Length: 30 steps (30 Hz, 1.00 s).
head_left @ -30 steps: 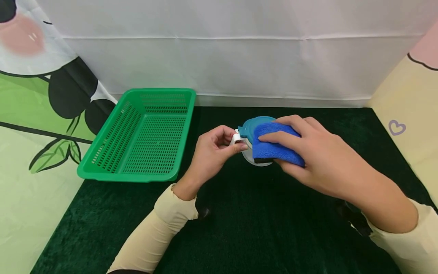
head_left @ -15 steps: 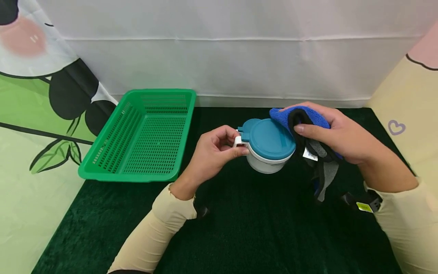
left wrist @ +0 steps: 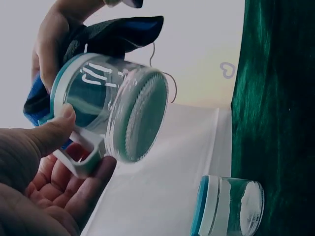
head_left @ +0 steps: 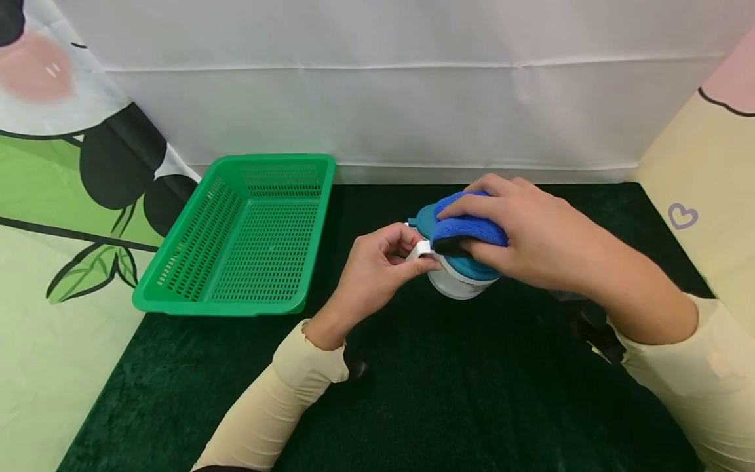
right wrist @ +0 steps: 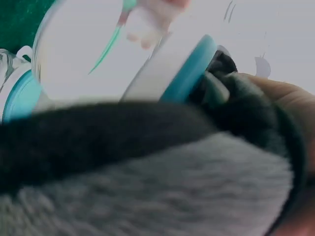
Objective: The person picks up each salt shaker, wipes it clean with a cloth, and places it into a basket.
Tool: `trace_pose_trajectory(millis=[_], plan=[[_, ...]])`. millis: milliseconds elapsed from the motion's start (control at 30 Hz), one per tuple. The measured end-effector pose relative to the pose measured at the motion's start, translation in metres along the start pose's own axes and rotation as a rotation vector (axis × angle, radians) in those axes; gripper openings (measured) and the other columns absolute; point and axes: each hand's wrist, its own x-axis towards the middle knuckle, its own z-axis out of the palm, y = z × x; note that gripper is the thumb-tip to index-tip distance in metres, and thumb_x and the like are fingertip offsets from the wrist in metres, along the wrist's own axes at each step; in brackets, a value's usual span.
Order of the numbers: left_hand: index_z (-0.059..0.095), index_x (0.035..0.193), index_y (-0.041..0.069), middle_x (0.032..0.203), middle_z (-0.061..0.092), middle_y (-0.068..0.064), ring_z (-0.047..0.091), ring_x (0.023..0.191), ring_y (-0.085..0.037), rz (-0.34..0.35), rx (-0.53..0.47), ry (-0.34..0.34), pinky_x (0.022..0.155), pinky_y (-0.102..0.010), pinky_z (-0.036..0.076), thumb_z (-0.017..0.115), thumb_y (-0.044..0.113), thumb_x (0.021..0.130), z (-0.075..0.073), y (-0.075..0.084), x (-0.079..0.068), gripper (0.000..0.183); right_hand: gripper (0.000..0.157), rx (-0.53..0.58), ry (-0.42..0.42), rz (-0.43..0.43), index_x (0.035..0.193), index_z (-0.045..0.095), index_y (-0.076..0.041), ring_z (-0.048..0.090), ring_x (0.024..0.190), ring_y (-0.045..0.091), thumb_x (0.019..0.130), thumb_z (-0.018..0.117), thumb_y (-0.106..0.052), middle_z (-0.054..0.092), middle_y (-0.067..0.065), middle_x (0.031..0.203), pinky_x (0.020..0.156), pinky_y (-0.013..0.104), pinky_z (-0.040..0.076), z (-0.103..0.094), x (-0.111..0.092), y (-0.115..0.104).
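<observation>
In the head view my left hand [head_left: 386,269] grips the white handle [head_left: 421,250] of a clear jar [head_left: 457,285] with a white collar and blue lid. The left wrist view shows this jar [left wrist: 110,105] tilted and raised above the table. Bunched in my right hand [head_left: 525,229] is a blue cloth [head_left: 468,226] with black edging, pressed onto the lid and covering much of it. Up close in the right wrist view, the cloth's grey side [right wrist: 162,187] hides part of the jar.
A green perforated basket [head_left: 259,307] stands left of my hands on the dark green table cover [head_left: 448,393]. A second blue-lidded jar [left wrist: 221,206] stands on the table in the left wrist view. A white backdrop [head_left: 401,118] rises behind.
The cloth moved from the lid to the jar's right side, where its grey part hung down, then came back over the lid. My left hand has kept hold of the handle.
</observation>
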Motion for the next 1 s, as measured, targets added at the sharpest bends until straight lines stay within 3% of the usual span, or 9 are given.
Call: trace_pose_trajectory(millis=[133, 300, 400, 500, 600, 733, 833, 1000], plan=[[0.068, 0.101, 0.006, 0.096, 0.070, -0.002, 0.066, 0.083, -0.016, -0.025, 0.017, 0.049, 0.074, -0.033, 0.060, 0.078, 0.011, 0.094, -0.002, 0.000, 0.001, 0.014, 0.044, -0.096, 0.073, -0.029, 0.138, 0.064, -0.030, 0.052, 0.121, 0.037, 0.096, 0.076, -0.024, 0.054, 0.010, 0.142, 0.087, 0.062, 0.056, 0.008, -0.015, -0.010], [0.068, 0.103, 0.004, 0.094, 0.070, -0.004, 0.066, 0.084, -0.019, 0.002, -0.022, 0.098, 0.076, -0.034, 0.060, 0.080, 0.010, 0.092, -0.007, -0.001, 0.003, 0.017, 0.054, -0.070, 0.160, -0.031, 0.142, 0.062, -0.032, 0.049, 0.126, 0.038, 0.092, 0.080, -0.020, 0.050, 0.010, 0.147, 0.088, 0.065, 0.054, 0.013, -0.031, -0.006], [0.067, 0.103, 0.002, 0.094, 0.069, -0.006, 0.066, 0.085, -0.020, 0.021, -0.057, 0.109, 0.077, -0.035, 0.060, 0.079, 0.007, 0.092, -0.010, -0.001, 0.004, 0.017, 0.056, 0.019, 0.232, -0.037, 0.142, 0.062, -0.031, 0.049, 0.126, 0.039, 0.092, 0.080, -0.015, 0.049, 0.009, 0.147, 0.089, 0.067, 0.053, 0.013, -0.036, 0.004], [0.066, 0.103, 0.001, 0.095, 0.068, -0.007, 0.066, 0.085, -0.021, 0.028, -0.091, 0.103, 0.079, -0.035, 0.061, 0.078, 0.004, 0.092, -0.013, 0.001, 0.003, 0.017, 0.053, 0.179, 0.274, -0.053, 0.142, 0.061, -0.030, 0.052, 0.125, 0.037, 0.094, 0.076, -0.011, 0.051, 0.007, 0.146, 0.090, 0.066, 0.052, 0.012, -0.035, 0.016], [0.065, 0.104, 0.000, 0.096, 0.067, -0.009, 0.067, 0.085, -0.022, 0.036, -0.114, 0.071, 0.080, -0.036, 0.061, 0.077, 0.001, 0.092, -0.014, 0.002, 0.003, 0.016, 0.048, 0.341, 0.264, -0.061, 0.143, 0.060, -0.028, 0.055, 0.120, 0.034, 0.100, 0.069, -0.010, 0.054, 0.004, 0.143, 0.089, 0.060, 0.051, 0.009, -0.030, 0.028], [0.065, 0.103, 0.000, 0.097, 0.068, -0.008, 0.067, 0.085, -0.021, 0.035, -0.109, 0.033, 0.079, -0.035, 0.062, 0.077, 0.001, 0.092, -0.012, 0.002, 0.001, 0.016, 0.043, 0.409, 0.181, -0.048, 0.143, 0.061, -0.025, 0.055, 0.117, 0.032, 0.102, 0.065, -0.012, 0.056, 0.004, 0.141, 0.088, 0.056, 0.050, 0.002, -0.018, 0.035], [0.066, 0.103, 0.002, 0.096, 0.069, -0.006, 0.066, 0.083, -0.021, 0.023, -0.082, 0.026, 0.078, -0.034, 0.061, 0.077, 0.004, 0.093, -0.009, 0.001, 0.001, 0.015, 0.040, 0.308, 0.103, -0.025, 0.140, 0.063, -0.024, 0.055, 0.120, 0.037, 0.101, 0.068, -0.016, 0.055, 0.009, 0.142, 0.091, 0.062, 0.052, -0.001, -0.010, 0.030], [0.067, 0.103, 0.005, 0.095, 0.070, -0.003, 0.065, 0.082, -0.018, -0.004, -0.027, 0.047, 0.075, -0.033, 0.061, 0.079, 0.010, 0.093, -0.005, -0.001, 0.000, 0.016, 0.040, 0.020, 0.043, -0.008, 0.138, 0.065, -0.029, 0.052, 0.124, 0.041, 0.098, 0.074, -0.025, 0.054, 0.011, 0.142, 0.090, 0.068, 0.053, 0.000, -0.009, 0.008]])
